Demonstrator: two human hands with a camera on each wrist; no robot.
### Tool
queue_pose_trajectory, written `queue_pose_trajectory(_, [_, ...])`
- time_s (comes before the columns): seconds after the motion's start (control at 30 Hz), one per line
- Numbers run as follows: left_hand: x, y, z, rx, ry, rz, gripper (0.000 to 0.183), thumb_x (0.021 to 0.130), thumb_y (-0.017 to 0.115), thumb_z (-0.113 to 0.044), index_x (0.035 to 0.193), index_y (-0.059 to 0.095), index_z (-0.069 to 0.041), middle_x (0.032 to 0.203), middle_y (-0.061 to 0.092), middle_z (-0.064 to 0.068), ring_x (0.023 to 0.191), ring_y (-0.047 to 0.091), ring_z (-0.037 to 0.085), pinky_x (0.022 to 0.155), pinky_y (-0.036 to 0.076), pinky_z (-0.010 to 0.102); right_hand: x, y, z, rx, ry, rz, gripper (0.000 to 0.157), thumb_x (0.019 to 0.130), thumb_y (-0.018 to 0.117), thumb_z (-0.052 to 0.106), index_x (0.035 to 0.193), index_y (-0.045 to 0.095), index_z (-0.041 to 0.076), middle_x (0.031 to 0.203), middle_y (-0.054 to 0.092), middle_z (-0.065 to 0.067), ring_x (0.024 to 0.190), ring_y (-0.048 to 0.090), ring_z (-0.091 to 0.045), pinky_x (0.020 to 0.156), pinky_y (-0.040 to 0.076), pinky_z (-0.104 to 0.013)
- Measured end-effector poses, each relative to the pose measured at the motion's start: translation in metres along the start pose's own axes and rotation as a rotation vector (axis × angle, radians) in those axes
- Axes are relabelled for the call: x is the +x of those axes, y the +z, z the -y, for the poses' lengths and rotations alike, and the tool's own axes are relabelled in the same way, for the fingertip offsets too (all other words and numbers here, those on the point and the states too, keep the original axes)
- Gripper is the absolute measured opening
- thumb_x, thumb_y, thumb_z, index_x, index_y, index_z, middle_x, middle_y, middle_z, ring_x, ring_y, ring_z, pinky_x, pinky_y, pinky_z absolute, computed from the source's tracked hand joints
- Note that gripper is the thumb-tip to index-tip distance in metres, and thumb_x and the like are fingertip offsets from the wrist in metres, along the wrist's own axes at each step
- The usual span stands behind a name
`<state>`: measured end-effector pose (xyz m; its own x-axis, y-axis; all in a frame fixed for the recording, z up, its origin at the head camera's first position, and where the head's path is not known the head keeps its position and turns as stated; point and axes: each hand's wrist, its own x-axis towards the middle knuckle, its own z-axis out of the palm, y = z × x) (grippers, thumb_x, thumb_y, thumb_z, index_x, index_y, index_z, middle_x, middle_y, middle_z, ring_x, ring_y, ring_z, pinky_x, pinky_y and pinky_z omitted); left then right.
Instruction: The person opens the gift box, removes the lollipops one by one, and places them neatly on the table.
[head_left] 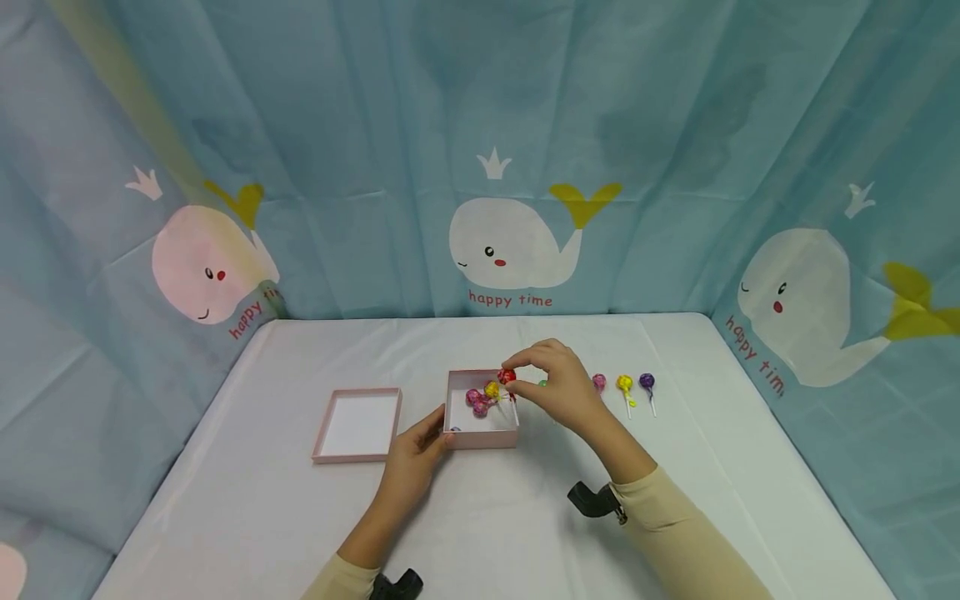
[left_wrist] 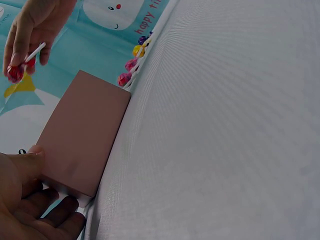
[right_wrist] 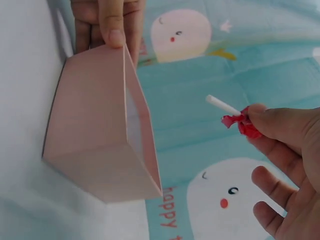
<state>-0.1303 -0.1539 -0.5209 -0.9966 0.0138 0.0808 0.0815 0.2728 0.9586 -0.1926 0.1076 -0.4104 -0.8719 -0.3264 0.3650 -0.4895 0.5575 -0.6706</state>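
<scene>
My left hand [head_left: 411,463] grips the left front corner of an open pink box [head_left: 483,439], its thumb on the box's front and rim in the left wrist view. Several wrapped lollipops lie inside: pink ones [head_left: 480,409] and a yellow one [head_left: 492,389]. Above the box's right back corner, my right hand [head_left: 567,388] pinches a red lollipop [right_wrist: 250,129] by its wrapped head between thumb and index finger. Its white stick [right_wrist: 222,105] points away from the fingers in the right wrist view, while the other fingers are spread.
The box's lid [head_left: 349,457] lies to the left, its white inside up. Right of the box is a row of lollipops: green [head_left: 542,382], partly behind my right hand, then pink [head_left: 599,382], yellow [head_left: 625,382] and purple [head_left: 647,381]. Whale-print curtains surround the white-covered table [head_left: 480,533].
</scene>
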Motion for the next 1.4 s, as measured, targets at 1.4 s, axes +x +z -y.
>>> queue_pose_trajectory(1.4, [0.0, 0.002, 0.001, -0.019, -0.001, -0.004, 0.058, 0.096, 0.073, -0.026, 0.149, 0.054, -0.014, 0.151, 0.055, 0.007, 0.136, 0.056, 0.025, 0.11, 0.048, 0.033, -0.086, -0.004, -0.081, 0.144, 0.196, 0.0, 0.026, 0.081, 0.089, 0.023, 0.103, 0.078, 0.033, 0.108, 0.069, 0.015, 0.111, 0.058, -0.009, 0.099, 0.05, -0.05])
